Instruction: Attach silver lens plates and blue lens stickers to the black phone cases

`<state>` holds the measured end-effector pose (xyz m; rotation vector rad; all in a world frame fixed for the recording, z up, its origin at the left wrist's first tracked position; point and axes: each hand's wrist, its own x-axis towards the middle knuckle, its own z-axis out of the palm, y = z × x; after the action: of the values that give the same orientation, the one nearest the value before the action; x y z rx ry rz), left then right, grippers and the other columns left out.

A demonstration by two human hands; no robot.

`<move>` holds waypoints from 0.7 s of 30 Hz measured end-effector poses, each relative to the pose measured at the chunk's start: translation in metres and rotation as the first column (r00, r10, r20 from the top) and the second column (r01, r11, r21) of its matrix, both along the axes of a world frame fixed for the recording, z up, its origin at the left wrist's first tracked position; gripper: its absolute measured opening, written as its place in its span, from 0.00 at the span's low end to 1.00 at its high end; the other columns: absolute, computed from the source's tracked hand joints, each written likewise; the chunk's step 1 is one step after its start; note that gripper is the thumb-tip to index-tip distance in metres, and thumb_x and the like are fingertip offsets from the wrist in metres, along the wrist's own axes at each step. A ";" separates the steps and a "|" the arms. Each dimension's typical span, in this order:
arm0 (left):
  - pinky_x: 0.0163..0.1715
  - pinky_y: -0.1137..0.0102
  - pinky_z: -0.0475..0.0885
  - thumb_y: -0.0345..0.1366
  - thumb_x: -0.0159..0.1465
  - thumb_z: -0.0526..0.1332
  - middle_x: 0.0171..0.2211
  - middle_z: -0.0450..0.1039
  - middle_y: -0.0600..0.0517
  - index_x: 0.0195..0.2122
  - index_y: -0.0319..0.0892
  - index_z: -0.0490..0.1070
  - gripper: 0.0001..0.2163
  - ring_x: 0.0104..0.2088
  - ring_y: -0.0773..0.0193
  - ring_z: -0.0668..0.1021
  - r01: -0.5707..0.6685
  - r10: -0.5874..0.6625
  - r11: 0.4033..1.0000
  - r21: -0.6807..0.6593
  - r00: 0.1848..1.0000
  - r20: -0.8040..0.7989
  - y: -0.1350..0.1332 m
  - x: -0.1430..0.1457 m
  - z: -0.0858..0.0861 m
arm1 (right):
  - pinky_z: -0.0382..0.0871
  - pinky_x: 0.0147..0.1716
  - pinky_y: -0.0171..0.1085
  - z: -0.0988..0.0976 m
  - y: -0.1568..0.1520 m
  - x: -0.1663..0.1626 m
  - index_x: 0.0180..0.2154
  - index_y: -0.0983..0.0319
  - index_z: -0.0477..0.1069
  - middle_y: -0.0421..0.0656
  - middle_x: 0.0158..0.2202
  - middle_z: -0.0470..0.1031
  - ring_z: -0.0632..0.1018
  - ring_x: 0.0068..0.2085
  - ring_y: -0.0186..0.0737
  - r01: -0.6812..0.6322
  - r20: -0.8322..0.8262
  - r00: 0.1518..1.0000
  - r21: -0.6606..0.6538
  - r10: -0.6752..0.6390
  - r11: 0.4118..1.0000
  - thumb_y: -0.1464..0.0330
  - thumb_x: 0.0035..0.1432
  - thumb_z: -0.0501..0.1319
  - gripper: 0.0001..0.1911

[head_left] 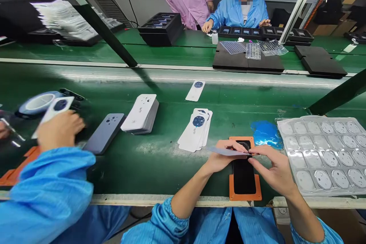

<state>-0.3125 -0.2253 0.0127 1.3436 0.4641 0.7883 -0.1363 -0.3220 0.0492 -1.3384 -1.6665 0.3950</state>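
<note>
My left hand (pixel 219 160) is closed on a thin pale phone back panel (pixel 224 152), seen almost edge-on. At the panel's right end, my right hand (pixel 273 167) pinches with thumb and forefinger; what lies between those fingertips is a small dark part, too hidden to name. Below both hands sits an orange fixture (pixel 232 194) with a black pad (pixel 244 179). Left of my hands, several white back panels with dark round camera pieces (pixel 194 135) lie overlapped. One more such panel (pixel 195 91) lies farther back.
On the right stands a clear plastic tray (pixel 300 143) with round discs, beside crumpled blue film (pixel 264 133). Leftward are a stack of panels (pixel 140 114), a grey-blue phone panel (pixel 104 133) and a co-worker's hand (pixel 58 131) holding a panel. A slanted post (pixel 337 93) rises at right.
</note>
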 end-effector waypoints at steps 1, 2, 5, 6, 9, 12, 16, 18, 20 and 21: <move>0.42 0.64 0.77 0.39 0.59 0.71 0.36 0.82 0.43 0.31 0.36 0.79 0.10 0.38 0.57 0.83 0.003 -0.003 1.000 0.022 1.000 0.001 0.001 0.000 -0.001 | 0.76 0.42 0.40 0.001 0.001 -0.001 0.46 0.56 0.76 0.43 0.39 0.81 0.81 0.40 0.41 -0.017 0.020 1.000 0.017 0.017 1.000 0.72 0.63 0.62 0.10; 0.42 0.65 0.77 0.39 0.59 0.71 0.36 0.82 0.43 0.32 0.36 0.79 0.10 0.38 0.57 0.83 0.001 -0.001 0.999 0.038 1.000 -0.007 0.002 0.000 -0.001 | 0.76 0.42 0.39 0.002 0.003 -0.002 0.46 0.56 0.76 0.43 0.40 0.81 0.81 0.40 0.41 -0.031 0.039 0.999 0.033 0.030 0.999 0.73 0.63 0.61 0.11; 0.41 0.65 0.77 0.41 0.57 0.72 0.36 0.82 0.43 0.32 0.36 0.79 0.11 0.38 0.56 0.83 -0.032 0.034 0.999 0.037 0.997 -0.062 0.003 -0.001 -0.002 | 0.76 0.39 0.38 0.002 0.006 -0.005 0.44 0.57 0.76 0.43 0.38 0.81 0.81 0.38 0.40 -0.032 0.074 0.997 0.070 0.027 0.997 0.73 0.65 0.57 0.11; 0.41 0.64 0.76 0.41 0.57 0.72 0.36 0.82 0.43 0.32 0.37 0.79 0.11 0.38 0.56 0.82 -0.043 0.045 0.999 0.026 0.995 -0.093 0.002 -0.002 -0.001 | 0.75 0.37 0.37 0.000 0.006 -0.005 0.42 0.58 0.76 0.43 0.36 0.81 0.81 0.37 0.39 -0.010 0.071 0.997 0.066 0.005 0.998 0.73 0.66 0.57 0.10; 0.44 0.65 0.75 0.40 0.58 0.70 0.38 0.82 0.46 0.35 0.38 0.80 0.10 0.41 0.56 0.81 -0.066 0.064 0.998 -0.003 0.976 -0.209 -0.004 -0.003 0.000 | 0.71 0.30 0.34 -0.012 0.003 -0.005 0.35 0.59 0.74 0.41 0.31 0.78 0.77 0.30 0.37 0.088 0.001 0.996 -0.047 -0.088 0.995 0.67 0.65 0.60 0.06; 0.42 0.67 0.73 0.38 0.60 0.67 0.38 0.81 0.48 0.39 0.38 0.80 0.10 0.40 0.57 0.80 -0.098 0.098 0.995 0.014 0.946 -0.308 -0.006 0.000 0.003 | 0.69 0.28 0.33 -0.028 0.009 0.002 0.31 0.60 0.72 0.40 0.28 0.75 0.74 0.28 0.36 0.090 -0.184 0.975 -0.200 -0.127 0.976 0.61 0.62 0.64 0.10; 0.40 0.68 0.74 0.42 0.57 0.70 0.41 0.80 0.46 0.44 0.38 0.77 0.17 0.39 0.58 0.80 -0.063 0.106 0.989 0.136 0.936 -0.336 0.040 0.007 0.019 | 0.72 0.33 0.35 -0.025 0.063 0.023 0.34 0.61 0.72 0.42 0.31 0.77 0.77 0.32 0.37 0.107 -0.507 0.836 -0.225 -0.210 0.968 0.58 0.53 0.71 0.15; 0.45 0.69 0.73 0.43 0.54 0.72 0.45 0.79 0.45 0.50 0.40 0.74 0.24 0.44 0.58 0.80 -0.094 0.216 0.953 0.289 0.878 -0.428 0.085 0.006 0.033 | 0.73 0.35 0.36 -0.013 0.102 0.033 0.37 0.61 0.72 0.42 0.34 0.78 0.78 0.35 0.38 0.159 -0.624 0.740 -0.201 -0.251 0.967 0.55 0.50 0.72 0.20; 0.49 0.68 0.71 0.47 0.59 0.68 0.49 0.77 0.45 0.54 0.42 0.72 0.24 0.49 0.57 0.79 -0.163 0.398 0.892 0.421 0.723 -0.565 0.135 0.002 0.046 | 0.75 0.39 0.38 -0.003 0.132 0.038 0.40 0.61 0.72 0.44 0.36 0.79 0.79 0.37 0.38 0.038 -0.625 0.754 -0.263 -0.200 0.964 0.50 0.51 0.68 0.23; 0.52 0.66 0.70 0.47 0.60 0.66 0.52 0.76 0.42 0.55 0.41 0.70 0.24 0.51 0.55 0.77 -0.187 0.449 0.872 0.452 0.671 -0.590 0.158 -0.001 0.051 | 0.75 0.39 0.40 0.000 0.139 0.038 0.40 0.62 0.73 0.45 0.36 0.79 0.79 0.37 0.40 -0.021 -0.606 0.778 -0.294 -0.169 0.955 0.50 0.49 0.70 0.25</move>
<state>-0.3136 -0.0668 0.0632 1.9320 1.2314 0.6569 -0.0986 -0.1832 0.0496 -1.2787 -1.0107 0.9548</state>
